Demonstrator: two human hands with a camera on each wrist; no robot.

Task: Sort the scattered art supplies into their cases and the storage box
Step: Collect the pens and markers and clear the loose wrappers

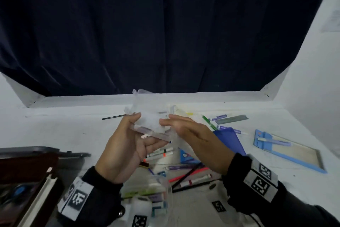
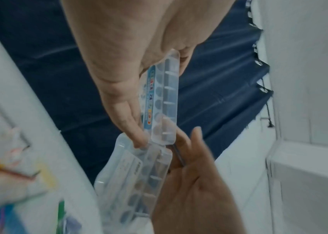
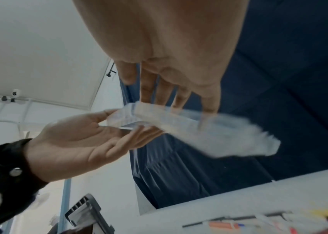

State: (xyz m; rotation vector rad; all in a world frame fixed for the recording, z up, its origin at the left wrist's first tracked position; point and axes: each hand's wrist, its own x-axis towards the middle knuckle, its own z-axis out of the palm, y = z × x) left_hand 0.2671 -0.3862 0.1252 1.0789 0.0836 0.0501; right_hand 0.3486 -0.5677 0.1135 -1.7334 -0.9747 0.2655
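A clear plastic pen case (image 1: 150,131) hangs open in the air above the table. My left hand (image 1: 145,127) grips one half, thumb on top and fingers underneath. In the left wrist view that ribbed half (image 2: 166,98) stands upright and the other half (image 2: 135,177) hangs below the hinge. My right hand (image 1: 166,122) touches the case with straight fingers. The right wrist view shows the case (image 3: 179,123) blurred between both hands. Loose markers (image 1: 161,151) and pencils lie on the table below.
A clear storage box (image 1: 147,190) with supplies sits at the near edge. A dark red case (image 1: 27,171) lies open at the left. To the right are a blue triangle ruler (image 1: 230,140), a grey ruler (image 1: 231,119) and a blue-framed board (image 1: 287,149). A black pencil (image 1: 114,117) lies far left.
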